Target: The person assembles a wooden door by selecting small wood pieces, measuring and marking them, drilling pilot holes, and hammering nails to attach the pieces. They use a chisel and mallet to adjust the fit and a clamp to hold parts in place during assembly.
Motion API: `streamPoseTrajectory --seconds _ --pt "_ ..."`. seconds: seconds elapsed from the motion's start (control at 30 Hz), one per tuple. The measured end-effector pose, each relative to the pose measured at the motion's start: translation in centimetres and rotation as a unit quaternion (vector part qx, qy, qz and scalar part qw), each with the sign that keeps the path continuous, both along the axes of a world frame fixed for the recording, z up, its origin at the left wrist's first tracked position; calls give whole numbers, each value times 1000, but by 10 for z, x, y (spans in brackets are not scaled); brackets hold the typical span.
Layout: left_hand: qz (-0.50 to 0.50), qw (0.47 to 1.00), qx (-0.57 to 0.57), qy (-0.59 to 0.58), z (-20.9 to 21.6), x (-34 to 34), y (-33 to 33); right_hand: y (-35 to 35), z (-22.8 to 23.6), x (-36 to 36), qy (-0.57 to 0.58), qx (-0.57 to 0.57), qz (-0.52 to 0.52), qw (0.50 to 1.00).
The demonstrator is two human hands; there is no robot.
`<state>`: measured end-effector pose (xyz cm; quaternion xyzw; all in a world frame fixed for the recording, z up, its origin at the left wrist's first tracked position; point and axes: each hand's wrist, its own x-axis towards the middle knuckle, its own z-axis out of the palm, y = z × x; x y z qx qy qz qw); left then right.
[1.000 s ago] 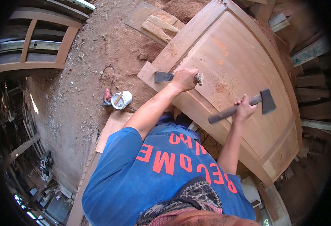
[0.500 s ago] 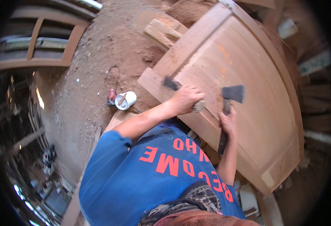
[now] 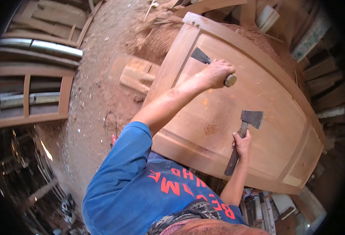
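My left hand (image 3: 218, 73) is closed around the handle of a scraper (image 3: 200, 56), whose broad dark blade points up and left. The frayed, pale butt of its handle sticks out beyond my fist. Over the right part of a wooden door (image 3: 188, 145), my right hand (image 3: 242, 144) grips a hatchet (image 3: 252, 118) partway up its dark handle. The hatchet's head is turned up, its edge to the right. Both tools are over the door's large panel, which has orange patches and a scatter of sawdust. Whether the scraper's blade touches the wood, I cannot tell.
Notched wood blocks (image 3: 135, 76) lie on the ground beside the door's left edge. Reddish sawdust (image 3: 158, 41) is heaped beyond it. A wooden frame (image 3: 27, 96) stands at far left, and stacked boards (image 3: 319, 76) line the right. Part of a red object (image 3: 113, 140) shows beside my left sleeve.
My left hand has carried the scraper up and right, from the door's near-left edge to over its panel. The hatchet sits lower in view. The white can on the ground no longer shows.
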<state>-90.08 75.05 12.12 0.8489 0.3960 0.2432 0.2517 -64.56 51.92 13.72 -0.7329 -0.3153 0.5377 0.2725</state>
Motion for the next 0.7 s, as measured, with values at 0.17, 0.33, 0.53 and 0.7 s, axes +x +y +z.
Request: streamPoseTrajectory --seconds 0.17,0.33,0.53,0.7 --pt "-72 995 -10 75 -21 19 114 14 2 -16 25 11 -89 996" --pt "-90 991 -55 86 -39 28 183 26 -14 -20 34 3 -130 991" --pt "7 1000 -13 4 -71 16 206 45 -9 -15 15 -4 -142 990" --pt "35 999 11 -32 -82 14 199 87 18 11 -71 75 -151 983"
